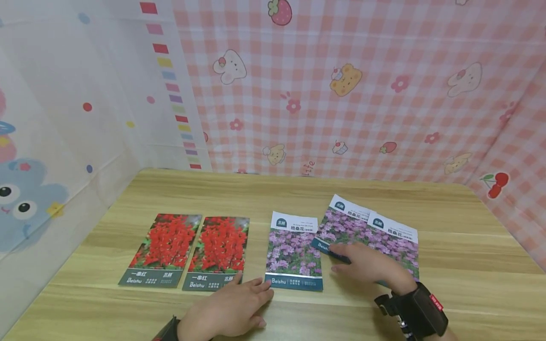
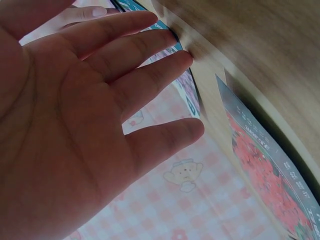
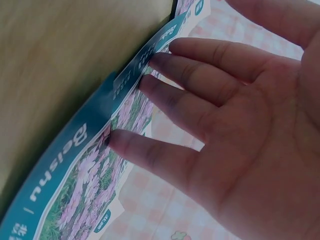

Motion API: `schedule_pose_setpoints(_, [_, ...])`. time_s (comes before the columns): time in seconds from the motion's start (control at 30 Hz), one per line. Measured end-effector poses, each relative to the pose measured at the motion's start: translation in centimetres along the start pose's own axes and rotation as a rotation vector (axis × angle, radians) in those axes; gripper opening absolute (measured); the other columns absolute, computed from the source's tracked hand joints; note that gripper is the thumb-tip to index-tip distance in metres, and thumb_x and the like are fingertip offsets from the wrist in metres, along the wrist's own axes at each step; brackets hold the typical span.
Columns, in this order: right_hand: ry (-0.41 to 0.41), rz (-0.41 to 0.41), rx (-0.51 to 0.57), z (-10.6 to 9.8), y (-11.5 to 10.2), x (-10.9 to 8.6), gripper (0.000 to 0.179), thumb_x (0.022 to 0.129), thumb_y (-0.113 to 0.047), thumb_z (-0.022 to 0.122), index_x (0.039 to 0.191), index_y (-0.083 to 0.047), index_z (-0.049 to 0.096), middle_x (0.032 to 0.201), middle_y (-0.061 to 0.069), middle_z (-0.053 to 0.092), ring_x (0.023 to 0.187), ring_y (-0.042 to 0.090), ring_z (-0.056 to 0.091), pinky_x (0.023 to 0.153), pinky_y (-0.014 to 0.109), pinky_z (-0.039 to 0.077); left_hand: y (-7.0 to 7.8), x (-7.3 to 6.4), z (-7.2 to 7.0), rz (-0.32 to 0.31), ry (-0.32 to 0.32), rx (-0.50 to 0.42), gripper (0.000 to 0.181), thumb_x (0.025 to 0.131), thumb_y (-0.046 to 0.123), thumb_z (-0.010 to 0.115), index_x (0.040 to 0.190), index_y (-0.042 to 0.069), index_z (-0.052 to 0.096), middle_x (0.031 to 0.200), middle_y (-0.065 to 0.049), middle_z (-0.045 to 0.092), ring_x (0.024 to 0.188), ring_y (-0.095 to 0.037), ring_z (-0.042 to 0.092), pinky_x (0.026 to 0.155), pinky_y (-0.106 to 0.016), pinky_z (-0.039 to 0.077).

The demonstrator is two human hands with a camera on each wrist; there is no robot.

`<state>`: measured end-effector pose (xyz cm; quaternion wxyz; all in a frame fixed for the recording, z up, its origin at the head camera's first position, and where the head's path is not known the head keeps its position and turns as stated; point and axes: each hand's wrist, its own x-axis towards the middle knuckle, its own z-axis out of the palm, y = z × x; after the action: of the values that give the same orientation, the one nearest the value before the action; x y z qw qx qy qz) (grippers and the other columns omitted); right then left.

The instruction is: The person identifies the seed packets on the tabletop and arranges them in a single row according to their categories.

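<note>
Two seed packets with red flowers, a left one (image 1: 166, 244) and a second one (image 1: 221, 244), lie side by side on the left. A purple-flower seed packet (image 1: 294, 251) lies in the middle. To its right, a tilted purple-flower packet (image 1: 341, 225) is partly overlapped by another purple-flower packet (image 1: 398, 244). My left hand (image 1: 228, 305) is spread low over the table, fingertips at the lower edges of the second red packet and the middle purple one. With fingers extended, my right hand (image 1: 375, 267) touches the two overlapping purple packets and hides part of them.
The packets lie on a wood-grain table (image 1: 106, 251). Behind it hangs a pink checked cloth (image 1: 307, 123) with cartoon prints, and a white printed cloth (image 1: 85, 142) lines the left side. A black wrist strap (image 1: 420, 310) sits on the right wrist.
</note>
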<state>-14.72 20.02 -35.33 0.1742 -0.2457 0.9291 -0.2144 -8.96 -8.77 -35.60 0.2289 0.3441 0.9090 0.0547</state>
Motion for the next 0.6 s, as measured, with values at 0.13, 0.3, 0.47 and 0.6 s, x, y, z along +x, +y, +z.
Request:
schedule_pose_setpoints(0.13, [0.006, 0.012, 0.002, -0.34, 0.58, 0.0, 0.053, 0.086, -0.023, 0.058, 0.128, 0.006, 0.043, 0.13, 0.027, 0.045, 0.111, 0.037, 0.047, 0.092, 0.053, 0.041, 0.0, 0.0, 0.01, 0.002, 0.003, 0.007, 0.056, 0.084, 0.041, 0.058, 0.132, 0.016, 0.045, 0.14, -0.001, 0.041, 0.128, -0.018, 0.032, 0.103, -0.057, 0.027])
schedule_pose_setpoints(0.3, [0.002, 0.014, 0.009, -0.49, 0.98, 0.07, 0.052, 0.086, -0.022, 0.058, 0.127, 0.007, 0.044, 0.128, 0.028, 0.047, 0.099, 0.028, 0.052, 0.077, 0.043, 0.043, -0.08, 0.01, 0.02, 0.01, 0.003, 0.007, 0.055, 0.084, 0.041, 0.057, 0.132, 0.017, 0.046, 0.14, -0.001, 0.041, 0.128, -0.018, 0.033, 0.103, -0.056, 0.028])
schedule_pose_setpoints(0.47, [0.015, 0.026, -0.001, -0.59, 1.08, -0.04, 0.052, 0.086, -0.023, 0.058, 0.126, 0.007, 0.044, 0.128, 0.028, 0.048, 0.116, 0.04, 0.043, 0.094, 0.055, 0.04, -0.05, 0.0, 0.03, 0.012, 0.008, 0.011, 0.055, 0.084, 0.041, 0.058, 0.131, 0.017, 0.046, 0.139, -0.001, 0.042, 0.127, -0.018, 0.034, 0.103, -0.057, 0.027])
schedule_pose_setpoints(0.6, [0.027, 0.032, -0.01, -0.67, 1.14, -0.12, 0.051, 0.086, -0.023, 0.058, 0.125, 0.007, 0.046, 0.127, 0.027, 0.049, 0.116, 0.041, 0.042, 0.095, 0.057, 0.037, 0.01, -0.03, 0.02, 0.01, 0.006, 0.006, 0.054, 0.084, 0.041, 0.058, 0.131, 0.017, 0.046, 0.139, -0.001, 0.042, 0.127, -0.018, 0.033, 0.103, -0.057, 0.028])
